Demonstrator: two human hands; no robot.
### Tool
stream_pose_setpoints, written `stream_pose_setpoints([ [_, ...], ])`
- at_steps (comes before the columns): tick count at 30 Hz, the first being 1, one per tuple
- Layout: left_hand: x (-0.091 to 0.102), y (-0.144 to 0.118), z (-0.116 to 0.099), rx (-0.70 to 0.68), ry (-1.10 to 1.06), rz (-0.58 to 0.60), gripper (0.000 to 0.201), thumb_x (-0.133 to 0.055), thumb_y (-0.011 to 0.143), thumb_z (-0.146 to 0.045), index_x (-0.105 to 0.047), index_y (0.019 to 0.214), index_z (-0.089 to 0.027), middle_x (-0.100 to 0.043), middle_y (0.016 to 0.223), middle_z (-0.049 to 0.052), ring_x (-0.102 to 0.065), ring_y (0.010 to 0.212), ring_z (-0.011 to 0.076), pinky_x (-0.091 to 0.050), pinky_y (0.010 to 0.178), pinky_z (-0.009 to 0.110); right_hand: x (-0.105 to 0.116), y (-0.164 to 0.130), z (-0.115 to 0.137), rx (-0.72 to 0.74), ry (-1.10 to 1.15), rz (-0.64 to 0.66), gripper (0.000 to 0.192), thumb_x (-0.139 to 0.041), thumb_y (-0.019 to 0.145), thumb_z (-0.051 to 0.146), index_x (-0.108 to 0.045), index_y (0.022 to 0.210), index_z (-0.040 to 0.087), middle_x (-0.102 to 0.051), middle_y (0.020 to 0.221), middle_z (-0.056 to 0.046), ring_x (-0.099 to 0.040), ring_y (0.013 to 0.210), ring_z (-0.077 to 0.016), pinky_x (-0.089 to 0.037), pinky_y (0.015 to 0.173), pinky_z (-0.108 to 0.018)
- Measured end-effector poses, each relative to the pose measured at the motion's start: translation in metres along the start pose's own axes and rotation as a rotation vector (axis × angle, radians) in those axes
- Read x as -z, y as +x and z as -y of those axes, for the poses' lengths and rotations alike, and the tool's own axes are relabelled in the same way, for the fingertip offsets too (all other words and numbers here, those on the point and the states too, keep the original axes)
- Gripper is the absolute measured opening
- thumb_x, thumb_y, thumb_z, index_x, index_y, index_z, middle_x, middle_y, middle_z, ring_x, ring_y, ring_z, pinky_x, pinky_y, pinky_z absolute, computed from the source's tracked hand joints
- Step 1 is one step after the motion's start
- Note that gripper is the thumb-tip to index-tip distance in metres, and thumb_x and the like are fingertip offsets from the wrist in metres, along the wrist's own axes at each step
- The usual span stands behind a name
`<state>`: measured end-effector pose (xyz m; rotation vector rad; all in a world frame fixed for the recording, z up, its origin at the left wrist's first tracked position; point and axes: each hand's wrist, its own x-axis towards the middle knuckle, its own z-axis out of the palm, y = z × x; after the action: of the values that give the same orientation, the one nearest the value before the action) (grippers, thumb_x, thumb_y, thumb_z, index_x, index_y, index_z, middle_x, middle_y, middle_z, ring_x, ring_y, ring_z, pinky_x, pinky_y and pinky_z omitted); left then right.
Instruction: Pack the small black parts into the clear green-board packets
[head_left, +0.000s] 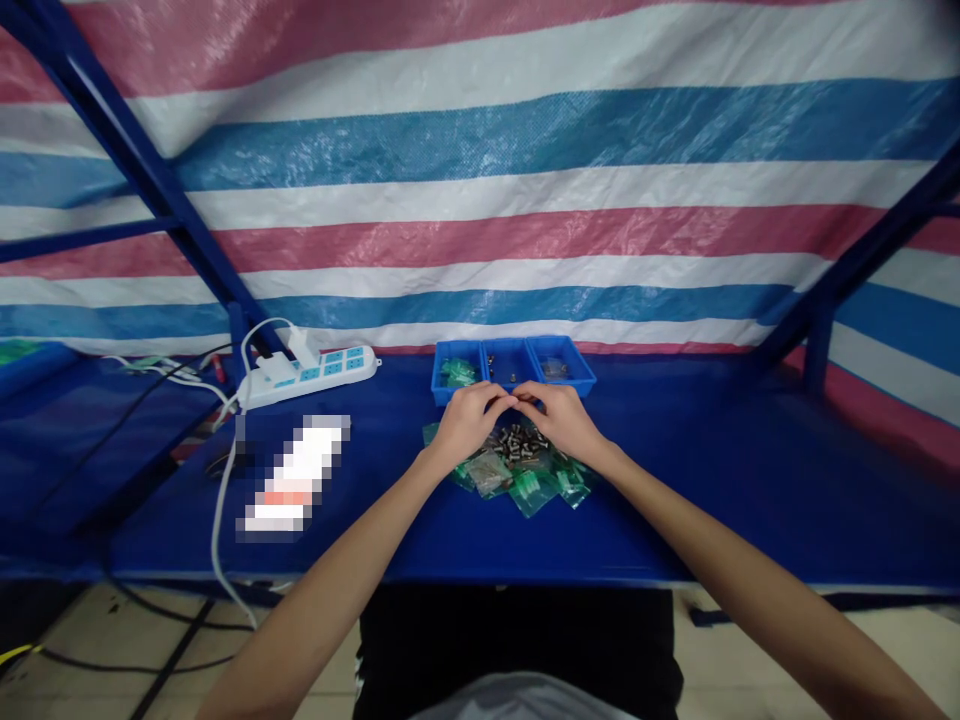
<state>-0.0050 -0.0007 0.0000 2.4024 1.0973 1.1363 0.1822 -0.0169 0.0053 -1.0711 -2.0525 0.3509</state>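
My left hand (470,420) and my right hand (561,418) meet at the fingertips, just in front of three blue bins. Both are closed in a pinch; whatever sits between the fingers is too small or too hidden to name. Below them lies a heap of small dark metal parts (520,446), which look like screws or fittings. Small clear bags with green contents (530,490) spread around the heap, along with a bag of brownish-grey bits (489,473). The left bin (437,378) holds green bagged pieces, the middle bin (511,352) a few small parts, the right bin (586,377) small clear items.
A white power strip (322,374) with plugs and cables stands at the left back of the blue table (720,480). A blurred-out white object (304,475) lies in front of it. A white cable (219,520) hangs over the front edge. Blue frame posts (817,350) rise before a striped tarp (525,190).
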Motion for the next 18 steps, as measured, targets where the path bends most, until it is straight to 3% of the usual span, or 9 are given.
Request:
stream_pose_setpoints([
  [4,0.0002,-0.0012,-0.0011,0.001,-0.028,-0.042,0.017,-0.054,0.099,-0.031,-0.066,0.098,-0.020,-0.070,0.089,0.003,-0.066,0.082,0.0169,-0.050,0.075,0.028,-0.0013,0.0007,0.0008,-0.065,0.049,0.013,0.013,-0.058,0.092,0.025,-0.069,0.089,0.019,-0.073,0.078,-0.002,-0.066,0.071,-0.0183,-0.045,0.069,-0.027],
  [10,0.0028,-0.0008,-0.0004,-0.030,-0.035,0.001,0.018,-0.056,0.094,-0.020,-0.066,0.109,-0.021,-0.071,0.096,0.003,-0.067,0.083,0.0160,-0.051,0.070,0.026,-0.0042,0.0023,-0.0063,-0.195,0.228,0.003,0.014,-0.060,0.089,0.029,-0.068,0.087,0.018,-0.071,0.071,-0.002,-0.065,0.064,-0.0175,-0.047,0.064,-0.027],
  [18,0.0004,-0.0029,0.0018,-0.058,0.028,-0.056,0.013,-0.064,0.091,-0.028,-0.066,0.100,-0.019,-0.065,0.086,0.002,-0.061,0.072,0.0139,-0.048,0.067,0.025,-0.0018,0.0013,-0.0054,-0.123,0.188,0.034,0.023,-0.059,0.091,0.038,-0.072,0.087,0.019,-0.074,0.083,-0.003,-0.066,0.074,-0.0192,-0.045,0.067,-0.028],
])
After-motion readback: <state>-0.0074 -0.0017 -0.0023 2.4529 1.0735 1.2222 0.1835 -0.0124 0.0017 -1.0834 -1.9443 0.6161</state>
